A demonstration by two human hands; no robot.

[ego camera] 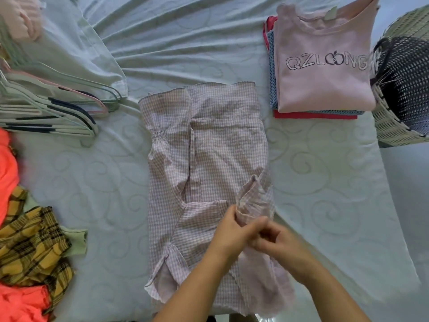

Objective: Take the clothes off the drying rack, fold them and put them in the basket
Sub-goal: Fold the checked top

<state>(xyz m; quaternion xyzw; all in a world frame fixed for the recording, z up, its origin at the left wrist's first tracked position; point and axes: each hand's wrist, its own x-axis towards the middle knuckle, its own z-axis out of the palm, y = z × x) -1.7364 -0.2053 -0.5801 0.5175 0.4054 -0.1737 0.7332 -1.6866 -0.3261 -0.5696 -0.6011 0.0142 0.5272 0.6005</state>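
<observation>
A pale pink checked garment (209, 159) lies flat on the bed, its sides folded inward. Both hands meet at its lower right part. My left hand (232, 231) pinches a raised ruffled fold of the fabric. My right hand (276, 240) is blurred, fingers curled at the same fold, apparently gripping it. A stack of folded clothes topped by a pink printed T-shirt (325, 66) sits at the upper right. The woven white basket (394, 126) lies at the right edge, with dark mesh inside.
Several empty hangers (53, 108) are piled at the left. Unfolded clothes lie at the lower left: a yellow plaid piece (30, 247) and an orange-pink one (7, 173). The light green bedsheet (97, 182) covers the bed; its edge runs down the right.
</observation>
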